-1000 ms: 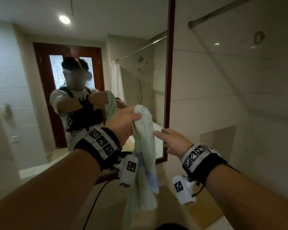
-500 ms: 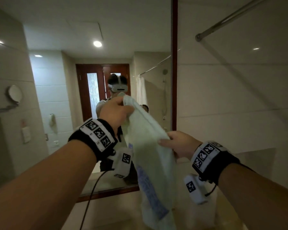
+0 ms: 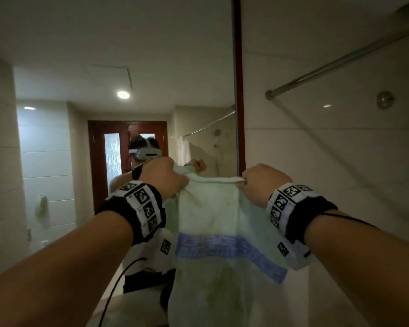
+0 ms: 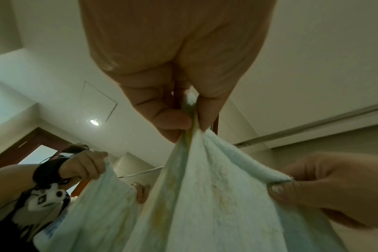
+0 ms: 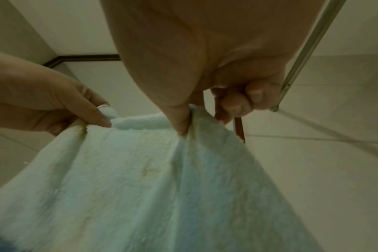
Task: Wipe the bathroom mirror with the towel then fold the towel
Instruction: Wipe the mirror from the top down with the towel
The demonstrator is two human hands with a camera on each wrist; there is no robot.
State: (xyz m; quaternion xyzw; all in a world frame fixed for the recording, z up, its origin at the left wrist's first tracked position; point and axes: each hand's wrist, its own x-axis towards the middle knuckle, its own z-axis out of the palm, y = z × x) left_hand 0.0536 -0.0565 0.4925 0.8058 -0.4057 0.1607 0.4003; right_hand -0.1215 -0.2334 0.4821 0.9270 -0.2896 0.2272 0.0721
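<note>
A pale green towel (image 3: 213, 274) with a blue band hangs spread out in front of the wall mirror (image 3: 151, 67). My left hand (image 3: 165, 178) pinches its top left corner and my right hand (image 3: 257, 182) pinches its top right corner, with the top hem stretched between them. The left wrist view shows thumb and finger of the left hand (image 4: 188, 126) clamped on the towel (image 4: 205, 204). In the right wrist view the right hand (image 5: 186, 122) nips the towel (image 5: 140, 179) at its edge. The towel's lower end is out of view.
The mirror's dark red frame (image 3: 238, 90) runs vertically at the centre. A tiled wall (image 3: 328, 173) with a metal curtain rod (image 3: 335, 64) is to the right. A counter edge (image 3: 132, 300) lies below. The mirror reflects a person, a door and a ceiling light.
My right hand has taken hold of the towel's edge and slid right to the corner. The bunched towel has been pulled open and lifted, and the hands now stand apart at equal height.
</note>
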